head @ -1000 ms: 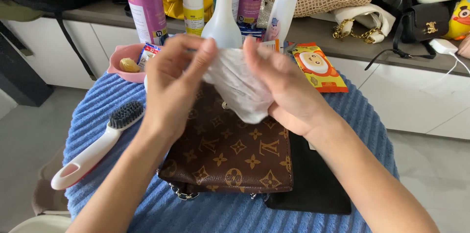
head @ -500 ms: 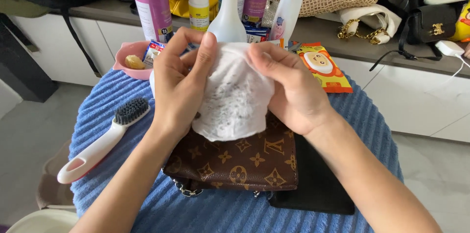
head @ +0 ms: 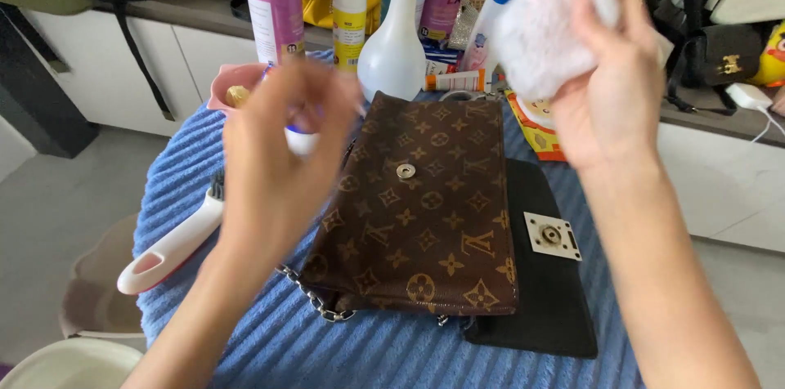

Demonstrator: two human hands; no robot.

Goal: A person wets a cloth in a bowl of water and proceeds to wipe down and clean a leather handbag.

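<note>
Two hands hover over a brown patterned flat leather pouch with a chain strap (head: 421,209), which lies dry-looking and untouched at the centre of the blue ribbed cloth (head: 523,360), half over a black flat purse with a square metal clasp (head: 540,274); any wiping looks yet to start. At ten o'clock the blurred left hand (head: 274,164) curls near a small white bottle (head: 301,140), its grasp impossible to tell, while at one o'clock the right hand (head: 609,91) clenches a crumpled white wipe (head: 552,9). Half a second earlier both hands stretched that wipe over the pouch; now they have parted.
</note>
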